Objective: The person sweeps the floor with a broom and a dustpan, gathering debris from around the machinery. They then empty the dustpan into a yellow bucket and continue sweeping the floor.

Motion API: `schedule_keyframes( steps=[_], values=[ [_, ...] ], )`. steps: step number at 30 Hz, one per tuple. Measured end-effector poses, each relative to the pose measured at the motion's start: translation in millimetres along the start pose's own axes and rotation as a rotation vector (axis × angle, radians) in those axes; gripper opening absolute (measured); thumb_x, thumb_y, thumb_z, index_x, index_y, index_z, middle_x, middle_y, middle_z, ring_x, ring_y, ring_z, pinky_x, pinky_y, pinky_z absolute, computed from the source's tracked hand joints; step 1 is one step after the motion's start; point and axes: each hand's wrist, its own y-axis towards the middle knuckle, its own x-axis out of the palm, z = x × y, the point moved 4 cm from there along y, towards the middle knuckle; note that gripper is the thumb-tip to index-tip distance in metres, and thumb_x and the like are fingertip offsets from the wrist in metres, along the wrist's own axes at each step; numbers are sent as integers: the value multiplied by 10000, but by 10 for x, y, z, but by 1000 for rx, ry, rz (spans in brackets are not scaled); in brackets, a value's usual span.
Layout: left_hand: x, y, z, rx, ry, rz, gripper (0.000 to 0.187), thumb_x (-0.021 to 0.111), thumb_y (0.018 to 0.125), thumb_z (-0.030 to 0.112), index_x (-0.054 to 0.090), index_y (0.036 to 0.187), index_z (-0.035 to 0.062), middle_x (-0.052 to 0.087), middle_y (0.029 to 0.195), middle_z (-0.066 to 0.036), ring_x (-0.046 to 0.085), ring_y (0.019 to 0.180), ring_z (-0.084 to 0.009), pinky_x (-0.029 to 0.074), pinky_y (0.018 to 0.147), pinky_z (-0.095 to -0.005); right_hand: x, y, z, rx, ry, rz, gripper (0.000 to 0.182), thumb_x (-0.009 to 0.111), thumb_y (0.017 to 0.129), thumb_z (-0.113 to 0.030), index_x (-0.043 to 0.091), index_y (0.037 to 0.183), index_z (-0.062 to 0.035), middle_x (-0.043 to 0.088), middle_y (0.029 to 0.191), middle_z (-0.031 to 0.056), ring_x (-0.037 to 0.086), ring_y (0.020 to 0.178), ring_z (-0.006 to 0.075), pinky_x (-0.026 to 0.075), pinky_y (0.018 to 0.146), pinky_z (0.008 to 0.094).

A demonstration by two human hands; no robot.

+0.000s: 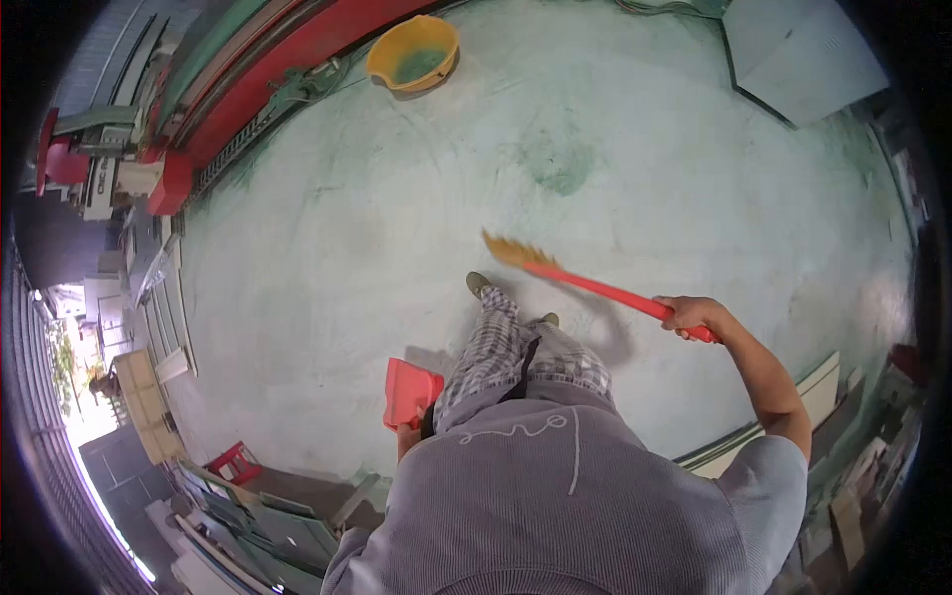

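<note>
My right hand [684,315] is wrapped around the red handle of a broom [605,290], near its end. The broom's tan bristles [516,251] point to the left, out in front of my feet. Low on my left side, my left hand [409,434] grips a red dustpan [409,390]; part of that hand is hidden behind the pan and my body. The dustpan hangs beside my left leg, apart from the broom.
A yellow basin [415,55] stands on the floor ahead, next to a long red machine [288,79]. At the far right is a grey cabinet [803,59]. Stacked boards [268,526] lean at the lower left, and more panels [818,397] lie at the right.
</note>
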Motion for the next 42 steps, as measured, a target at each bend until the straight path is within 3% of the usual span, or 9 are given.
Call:
schedule_keyframes(
  steps=[3,5,8,18,20,25,28,32,42],
  values=[
    [130,129,119,-24,78,-45,427,245,792,315,465,1014,24,600,800,-128,594,717,-237,474,650,-372,193,-67,343,60,101,-147,570,492,701,-115,274,1227,-148,441,587,36,408,433,101,355,372,247],
    [363,243,144,-30,111,-105,422,251,789,310,467,1011,24,600,801,-128,594,717,-235,474,650,-370,155,-145,314,269,-259,-174,553,514,683,-152,309,1196,-150,447,602,44,423,445,121,359,382,274],
    [745,301,202,-6,184,-238,415,259,783,301,470,1007,23,599,804,-128,595,718,-232,474,650,-367,-46,261,529,201,-295,-244,532,526,681,-164,326,1173,-153,448,576,68,446,459,152,378,393,302],
    [1246,-263,-115,-79,177,-395,404,269,745,260,485,977,10,592,818,-127,587,666,-208,466,641,-348,-862,95,-724,215,-584,-1,520,515,685,-96,325,1168,-129,442,548,79,424,389,158,359,363,302],
    [1225,-411,-162,170,108,-285,417,248,760,266,483,973,-4,590,820,-135,583,679,-206,457,613,-340,-988,32,-1004,191,-583,40,512,509,680,-91,335,1160,-129,432,541,73,422,388,153,356,360,300],
    [633,-489,-87,224,159,-184,360,266,802,201,455,983,-47,576,785,-126,565,715,-204,441,639,-318,-981,-171,-1311,135,-579,116,535,496,679,-89,324,1183,-140,421,539,60,419,394,141,356,357,295],
    [491,-973,-278,884,562,-52,233,351,785,136,468,897,-32,548,718,-89,547,668,-188,430,591,-293,-626,-672,-1623,166,-487,216,558,483,681,-88,301,1202,-174,425,555,62,413,401,159,355,348,317],
    [-390,-412,-91,126,-59,18,259,335,797,160,472,912,-27,558,742,-103,554,692,-202,436,612,-315,-275,-716,-1509,-7,-315,186,620,489,689,-104,241,1253,-175,445,621,50,414,466,132,373,380,279],
    [242,-36,694,61,-424,-30,326,293,827,221,484,951,-13,582,801,-139,572,750,-236,453,664,-371,1834,1394,-2057,-233,240,-660,570,470,752,-77,205,1247,-172,376,567,-17,398,430,61,345,353,202]
  ],
)
